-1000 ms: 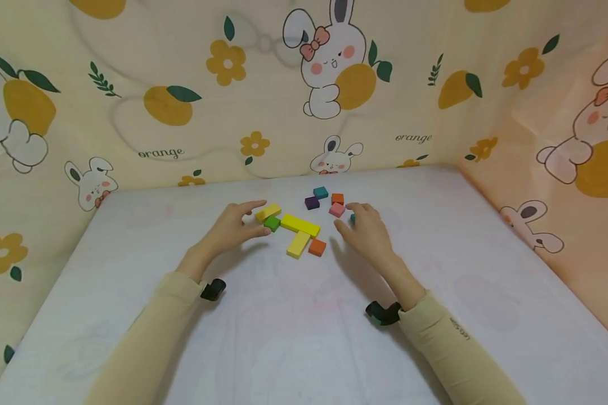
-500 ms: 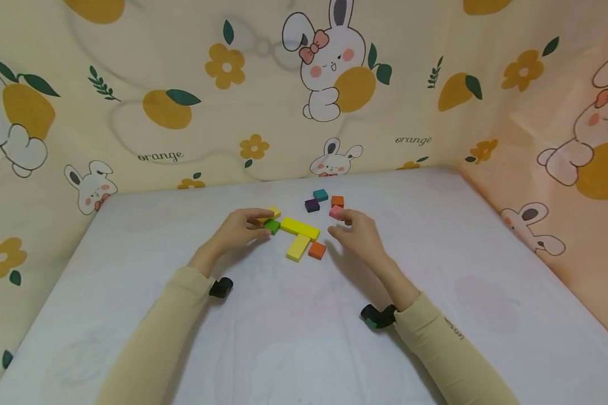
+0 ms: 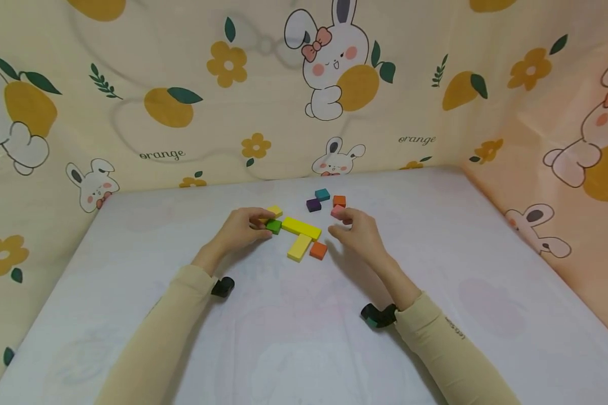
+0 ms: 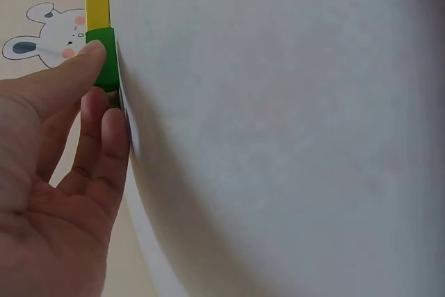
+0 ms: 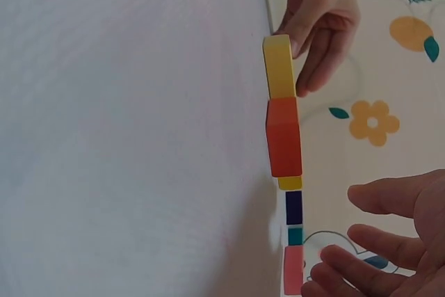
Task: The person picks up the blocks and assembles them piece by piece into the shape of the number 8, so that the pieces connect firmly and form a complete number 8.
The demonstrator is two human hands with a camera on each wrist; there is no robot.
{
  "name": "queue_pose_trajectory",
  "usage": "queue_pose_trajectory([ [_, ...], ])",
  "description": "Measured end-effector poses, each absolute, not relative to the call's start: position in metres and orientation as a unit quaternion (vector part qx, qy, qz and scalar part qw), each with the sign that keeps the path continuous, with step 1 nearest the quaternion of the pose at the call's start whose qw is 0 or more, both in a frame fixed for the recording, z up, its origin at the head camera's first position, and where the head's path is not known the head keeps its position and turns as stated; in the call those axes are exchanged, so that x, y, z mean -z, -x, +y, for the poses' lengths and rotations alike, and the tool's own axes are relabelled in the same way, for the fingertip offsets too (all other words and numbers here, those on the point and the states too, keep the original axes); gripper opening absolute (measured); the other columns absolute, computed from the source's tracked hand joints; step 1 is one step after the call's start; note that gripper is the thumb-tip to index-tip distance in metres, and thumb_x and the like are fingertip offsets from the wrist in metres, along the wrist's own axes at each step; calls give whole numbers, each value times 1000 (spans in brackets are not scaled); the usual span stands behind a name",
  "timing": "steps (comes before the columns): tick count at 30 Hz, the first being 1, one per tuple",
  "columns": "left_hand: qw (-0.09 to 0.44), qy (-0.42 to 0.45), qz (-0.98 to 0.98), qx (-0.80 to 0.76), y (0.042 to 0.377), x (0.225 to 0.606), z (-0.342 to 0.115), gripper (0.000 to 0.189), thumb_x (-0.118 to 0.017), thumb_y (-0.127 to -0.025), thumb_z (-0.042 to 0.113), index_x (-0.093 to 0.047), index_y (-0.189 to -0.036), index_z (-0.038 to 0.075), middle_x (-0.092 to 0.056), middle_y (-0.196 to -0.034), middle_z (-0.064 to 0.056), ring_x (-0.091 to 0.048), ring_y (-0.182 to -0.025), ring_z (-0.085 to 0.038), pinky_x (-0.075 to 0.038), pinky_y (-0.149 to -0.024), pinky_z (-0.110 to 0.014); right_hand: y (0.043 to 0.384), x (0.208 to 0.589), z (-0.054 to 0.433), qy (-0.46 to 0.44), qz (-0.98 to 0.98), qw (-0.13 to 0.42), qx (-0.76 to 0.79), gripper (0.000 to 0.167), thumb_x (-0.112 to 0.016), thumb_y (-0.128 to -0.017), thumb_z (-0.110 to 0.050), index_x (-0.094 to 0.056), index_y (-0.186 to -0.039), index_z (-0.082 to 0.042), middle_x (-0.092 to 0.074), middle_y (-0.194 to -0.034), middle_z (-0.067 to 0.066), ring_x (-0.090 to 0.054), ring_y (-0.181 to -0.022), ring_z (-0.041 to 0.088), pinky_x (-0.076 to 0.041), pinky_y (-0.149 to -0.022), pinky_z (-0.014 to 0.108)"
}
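Though your right hand (image 3: 361, 232) gapes, your left hand (image 3: 240, 228) pinches the green block (image 3: 274, 226): likely light, rigid; grip its sides.

The green block (image 3: 273, 227) and, farther right, partly hidden pink block (image 3: 336, 211) seem flat.

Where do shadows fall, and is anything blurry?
Head view: soft shadows on the white tabletop below the bare left hand and bare right hand; left wrist: a broad curved shadow, blurred right edge; right wrist: a soft shadow left of the pink rectangular block.
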State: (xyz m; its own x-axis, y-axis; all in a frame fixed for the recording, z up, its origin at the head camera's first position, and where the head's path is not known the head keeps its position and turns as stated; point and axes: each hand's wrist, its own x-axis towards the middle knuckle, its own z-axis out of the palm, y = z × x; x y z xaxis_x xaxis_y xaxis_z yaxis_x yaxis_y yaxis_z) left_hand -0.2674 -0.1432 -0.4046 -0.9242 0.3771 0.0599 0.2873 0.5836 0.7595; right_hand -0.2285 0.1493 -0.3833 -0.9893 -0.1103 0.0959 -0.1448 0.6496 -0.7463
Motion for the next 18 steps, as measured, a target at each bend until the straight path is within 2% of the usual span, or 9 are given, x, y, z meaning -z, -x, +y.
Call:
queue_pose_trajectory([
  [11, 52, -192, 894, -402, 270, 402, -140, 38, -82, -81, 6, -68, -116, 2, -67, -107, -6, -60, -83, -21, -50, -79, -32, 225, 384, 148, -72, -899, 4, -432, 37, -72, -90, -18, -63, -121, 1, -63, -120, 17, -55, -111, 31, -49, -92, 42],
  [18, 51, -193, 904, -379, 263, 392, -141, 42, -82, -81, 9, -66, -119, 2, -67, -108, -6, -57, -94, -23, -49, -84, -34, 226, 384, 147, -74, -898, 2, -433, 35, -72, -90, -17, -64, -120, 1, -64, -118, 16, -55, -110, 30, -49, -91, 42],
])
